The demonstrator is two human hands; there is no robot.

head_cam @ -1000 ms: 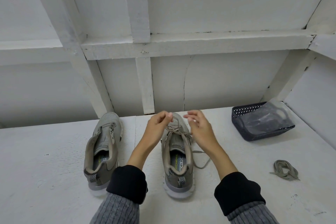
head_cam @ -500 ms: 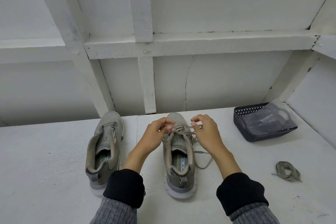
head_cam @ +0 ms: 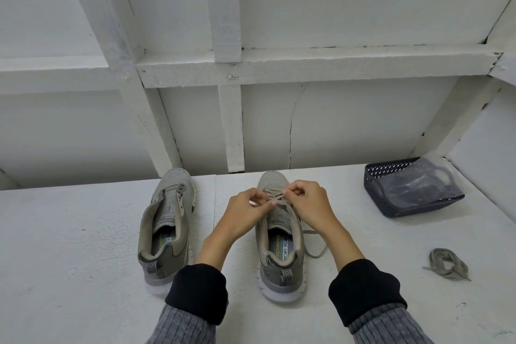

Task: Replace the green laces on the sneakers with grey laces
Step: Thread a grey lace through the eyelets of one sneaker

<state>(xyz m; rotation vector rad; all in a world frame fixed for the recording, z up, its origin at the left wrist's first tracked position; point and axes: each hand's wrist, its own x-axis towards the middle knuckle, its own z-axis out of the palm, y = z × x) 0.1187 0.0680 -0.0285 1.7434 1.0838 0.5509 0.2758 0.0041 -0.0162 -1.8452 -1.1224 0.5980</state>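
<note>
Two grey sneakers stand on the white table, toes pointing away from me. The left sneaker [head_cam: 167,225] has no lace in its eyelets. The right sneaker [head_cam: 280,240] carries a greenish-grey lace [head_cam: 275,195] across its lower eyelets. My left hand [head_cam: 247,211] and my right hand [head_cam: 307,204] meet over the tongue, each pinching that lace with curled fingers. A loose end of the lace [head_cam: 315,246] trails onto the table to the right of the shoe.
A bundled loose lace [head_cam: 446,263] lies on the table at the right. A dark plastic basket [head_cam: 391,204] holding a clear plastic bag [head_cam: 416,186] sits at the back right. A white framed wall rises right behind the shoes.
Both hands have dropped lower and come together over the right sneaker's lacing, where a second earlier they were raised and apart above the toe.
</note>
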